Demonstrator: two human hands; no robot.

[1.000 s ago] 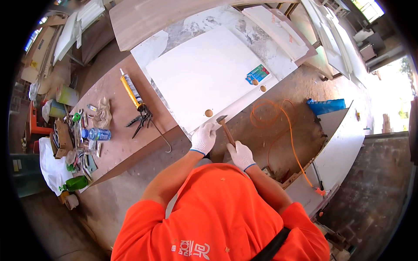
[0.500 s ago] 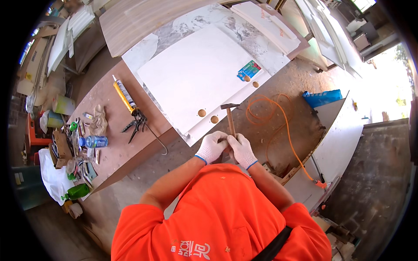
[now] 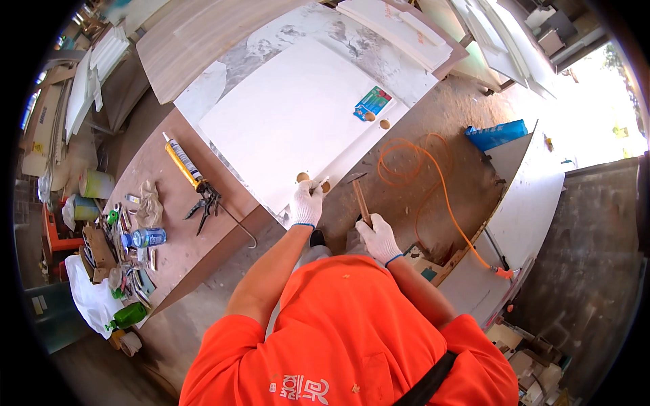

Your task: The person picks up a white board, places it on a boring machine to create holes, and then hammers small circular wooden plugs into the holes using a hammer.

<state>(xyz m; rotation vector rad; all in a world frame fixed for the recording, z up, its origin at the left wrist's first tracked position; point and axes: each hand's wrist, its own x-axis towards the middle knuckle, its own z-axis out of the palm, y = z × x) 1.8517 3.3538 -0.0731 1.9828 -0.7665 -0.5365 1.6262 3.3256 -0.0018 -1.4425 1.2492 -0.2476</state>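
Observation:
My right hand (image 3: 379,238), in a white knit glove, grips the wooden handle of a hammer (image 3: 361,197). The hammer's dark head points away from me, past the near right edge of a white panel (image 3: 277,115). My left hand (image 3: 306,206), gloved likewise, is at that edge beside two round holes, one of them a tan-coloured hole (image 3: 302,177). Its thumb and fingertips are pinched together by the other hole; what they hold, if anything, is too small to make out. Farther along the same edge, a blue-green card (image 3: 372,103) lies beside two more holes.
A caulking gun (image 3: 186,166) lies on the brown board at left, near a water bottle (image 3: 149,237) and scattered small tools. An orange hose (image 3: 447,196) coils across the floor at right to a white board (image 3: 521,223). White strips (image 3: 399,34) are stacked at the back.
My hands have come apart. The left has moved forward and left to the panel's holes, while the right has drawn slightly back and right with the hammer. The view has shifted a little.

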